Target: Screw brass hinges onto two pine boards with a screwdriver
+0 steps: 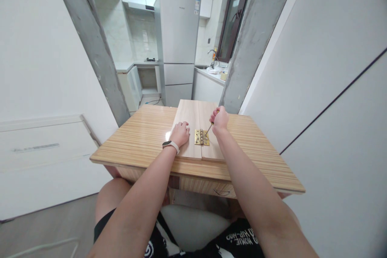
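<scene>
Two pale wooden boards (pixel 189 109) lie side by side on the table, their long edges meeting. A gold hinge (pixel 198 137) spans the seam between them near the front. My right hand (pixel 220 118) is closed around the handle of a screwdriver (pixel 209 129), whose shaft slants down to the hinge's right leaf. My left hand (pixel 180 134), with a watch on the wrist, rests flat on the left board, fingers apart, left of the hinge. Screws show as small spots on the hinge, too small to tell how deep they sit.
The wood-grained table (pixel 145 129) has a drawer with a handle (pixel 222 192) at its front edge. White panels and walls flank the table. Beyond stand a fridge (pixel 178 28), a sink counter and grey pillars.
</scene>
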### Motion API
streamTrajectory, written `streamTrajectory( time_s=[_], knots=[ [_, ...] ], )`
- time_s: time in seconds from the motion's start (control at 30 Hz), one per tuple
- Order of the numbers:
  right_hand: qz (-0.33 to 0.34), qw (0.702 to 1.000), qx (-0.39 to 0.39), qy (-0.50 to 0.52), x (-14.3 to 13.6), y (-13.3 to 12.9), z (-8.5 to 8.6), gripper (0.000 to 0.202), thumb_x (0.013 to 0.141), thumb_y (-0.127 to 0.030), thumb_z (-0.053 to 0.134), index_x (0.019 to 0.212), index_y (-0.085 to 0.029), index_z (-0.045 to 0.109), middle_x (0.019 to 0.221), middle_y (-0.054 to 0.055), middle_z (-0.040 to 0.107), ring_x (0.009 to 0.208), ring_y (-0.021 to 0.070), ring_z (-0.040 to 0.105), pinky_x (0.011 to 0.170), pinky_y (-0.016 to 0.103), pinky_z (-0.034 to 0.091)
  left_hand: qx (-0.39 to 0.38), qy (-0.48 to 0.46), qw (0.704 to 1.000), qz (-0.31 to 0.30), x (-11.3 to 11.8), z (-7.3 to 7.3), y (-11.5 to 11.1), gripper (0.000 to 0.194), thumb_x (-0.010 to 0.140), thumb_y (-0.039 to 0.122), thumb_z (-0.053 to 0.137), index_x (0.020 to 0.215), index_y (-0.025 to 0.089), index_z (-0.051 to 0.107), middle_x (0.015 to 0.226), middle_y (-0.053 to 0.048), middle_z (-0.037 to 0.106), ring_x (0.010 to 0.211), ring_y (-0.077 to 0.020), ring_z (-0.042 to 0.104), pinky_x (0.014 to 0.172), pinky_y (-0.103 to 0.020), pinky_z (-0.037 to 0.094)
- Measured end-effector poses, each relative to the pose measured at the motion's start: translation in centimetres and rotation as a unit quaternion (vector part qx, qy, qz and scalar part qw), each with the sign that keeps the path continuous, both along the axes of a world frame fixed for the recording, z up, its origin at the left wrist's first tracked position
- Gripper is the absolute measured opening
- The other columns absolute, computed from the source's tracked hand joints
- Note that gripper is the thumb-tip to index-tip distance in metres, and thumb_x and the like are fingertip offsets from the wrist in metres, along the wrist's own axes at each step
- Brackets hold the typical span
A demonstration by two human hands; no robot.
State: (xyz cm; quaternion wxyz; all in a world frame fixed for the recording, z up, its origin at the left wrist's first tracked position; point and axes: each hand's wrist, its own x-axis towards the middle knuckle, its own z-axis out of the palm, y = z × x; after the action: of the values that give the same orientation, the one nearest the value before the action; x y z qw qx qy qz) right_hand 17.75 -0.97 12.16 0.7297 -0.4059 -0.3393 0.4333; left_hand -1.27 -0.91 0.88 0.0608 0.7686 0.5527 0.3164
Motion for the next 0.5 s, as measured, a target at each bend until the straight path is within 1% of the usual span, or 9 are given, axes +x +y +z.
streamTrajectory(
  time_s=[0.03, 0.1, 0.13, 0.17, 0.23, 0.33, 0.43, 0.47, 0.5],
  knots=[
    [0.043, 0.999, -0.003, 0.004, 0.3, -0.1, 0.1, 0.03, 0.083, -0.029, 0.047, 0.062, -0.026, 0.026, 0.049, -0.009, 0.026, 0.039, 0.0079, 0.02, 0.037, 0.023, 0.017, 0.0, 0.001, 1.0, 0.0, 0.0, 0.0, 0.0, 0.028, 0.104, 0.028, 0.047, 0.127, 0.018, 0.061, 0.12, -0.016, 0.065, 0.114, -0.0282, 0.061, 0.105, -0.042, 0.043],
    [0.167, 0.986, -0.017, -0.012, 1.1, -0.4, 0.3, 0.033, 0.082, -0.028, 0.047, 0.059, -0.027, 0.023, 0.046, -0.009, 0.022, 0.038, 0.0083, 0.018, 0.037, 0.023, 0.02, 0.001, 0.003, 1.0, 0.0, 0.0, 0.0, 0.1, 0.028, 0.105, 0.028, 0.047, 0.127, 0.018, 0.061, 0.121, -0.016, 0.065, 0.114, -0.0283, 0.061, 0.105, -0.042, 0.043],
    [0.201, 0.979, -0.02, -0.017, 1.6, -0.5, 0.4, 0.034, 0.084, -0.028, 0.047, 0.059, -0.027, 0.024, 0.045, -0.008, 0.023, 0.038, 0.0085, 0.02, 0.037, 0.023, 0.024, 0.001, 0.004, 1.0, 0.002, 0.0, 0.0, 0.1, 0.029, 0.105, 0.029, 0.047, 0.127, 0.018, 0.061, 0.121, -0.016, 0.065, 0.114, -0.0283, 0.061, 0.105, -0.042, 0.043],
    [0.211, 0.977, -0.022, -0.019, 1.9, -0.5, 0.5, 0.034, 0.085, -0.029, 0.047, 0.059, -0.027, 0.025, 0.044, -0.008, 0.025, 0.038, 0.0088, 0.023, 0.038, 0.023, 0.028, 0.001, 0.005, 1.0, 0.003, 0.0, 0.0, 0.1, 0.029, 0.105, 0.029, 0.047, 0.127, 0.018, 0.061, 0.121, -0.016, 0.065, 0.114, -0.0283, 0.061, 0.105, -0.042, 0.043],
    [0.165, 0.986, -0.027, -0.014, 2.4, -0.2, 0.5, 0.032, 0.088, -0.029, 0.047, 0.06, -0.025, 0.032, 0.047, -0.005, 0.037, 0.04, 0.0094, 0.035, 0.042, 0.022, 0.036, 0.0, 0.007, 1.0, 0.004, 0.1, 0.0, 0.1, 0.029, 0.105, 0.029, 0.047, 0.128, 0.018, 0.061, 0.121, -0.016, 0.065, 0.114, -0.0281, 0.061, 0.105, -0.042, 0.043],
    [0.023, 0.998, -0.054, 0.001, 2.5, 0.6, 0.5, 0.028, 0.093, -0.028, 0.051, 0.066, -0.023, 0.043, 0.057, -0.003, 0.051, 0.047, 0.0095, 0.048, 0.046, 0.021, 0.041, 0.0, 0.008, 1.0, 0.005, 0.1, 0.0, 0.0, 0.03, 0.105, 0.03, 0.046, 0.128, 0.018, 0.061, 0.121, -0.016, 0.065, 0.112, -0.0279, 0.061, 0.105, -0.042, 0.043],
    [-0.115, 0.991, -0.072, 0.011, 2.2, 1.4, 0.2, 0.034, 0.099, -0.036, 0.046, 0.068, -0.025, 0.042, 0.054, -0.006, 0.046, 0.043, 0.0093, 0.041, 0.041, 0.02, 0.036, 0.001, 0.008, 1.0, 0.004, 0.1, 0.0, 0.0, 0.03, 0.105, 0.03, 0.046, 0.128, 0.018, 0.061, 0.12, -0.016, 0.065, 0.112, -0.0281, 0.06, 0.105, -0.042, 0.044],
    [-0.133, 0.989, -0.071, -0.001, 2.1, 1.6, 0.1, 0.036, 0.101, -0.039, 0.043, 0.068, -0.026, 0.04, 0.052, -0.007, 0.041, 0.041, 0.0099, 0.037, 0.039, 0.021, 0.032, 0.001, 0.008, 1.0, 0.003, 0.1, 0.0, 0.0, 0.03, 0.105, 0.03, 0.045, 0.128, 0.018, 0.061, 0.12, -0.016, 0.065, 0.112, -0.0281, 0.06, 0.105, -0.042, 0.044],
    [-0.123, 0.99, -0.063, -0.027, 2.0, 1.7, 0.0, 0.038, 0.102, -0.042, 0.039, 0.067, -0.027, 0.036, 0.05, -0.007, 0.037, 0.04, 0.0108, 0.034, 0.038, 0.022, 0.03, 0.0, 0.008, 1.0, 0.002, 0.1, 0.0, -0.1, 0.03, 0.105, 0.03, 0.045, 0.128, 0.018, 0.061, 0.121, -0.015, 0.065, 0.113, -0.0281, 0.06, 0.105, -0.042, 0.044]
  ],
)
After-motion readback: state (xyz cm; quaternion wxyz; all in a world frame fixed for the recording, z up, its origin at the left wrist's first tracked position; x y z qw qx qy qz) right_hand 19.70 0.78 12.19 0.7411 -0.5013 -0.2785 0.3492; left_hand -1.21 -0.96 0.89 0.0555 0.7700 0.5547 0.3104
